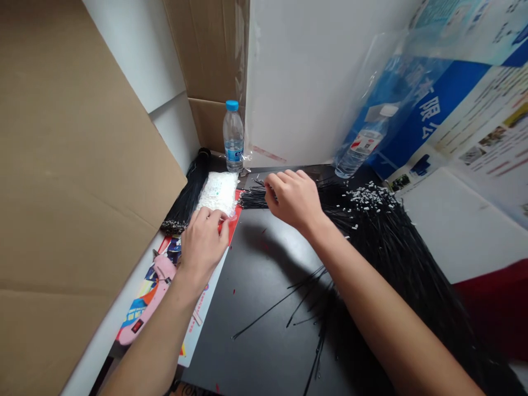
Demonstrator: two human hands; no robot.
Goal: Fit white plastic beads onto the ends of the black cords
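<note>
My left hand (204, 239) rests at the near edge of a clear bag of small white pieces (218, 192), fingers curled down on it. My right hand (293, 198) is curled over the ends of a bunch of thin black cords (251, 198) lying on the black table (264, 308), fingers pinched on them. A large heap of black cords with white tips (391, 242) spreads under and to the right of my right forearm. Another bundle of black cords (187, 195) lies left of the bag.
A water bottle with a blue cap (233, 137) stands at the back by a cardboard box (210, 60). A second bottle in clear plastic (363, 146) leans at the back right. A pink glue gun (150, 300) lies on printed sheets at the left. A big cardboard sheet (61, 181) stands on the left.
</note>
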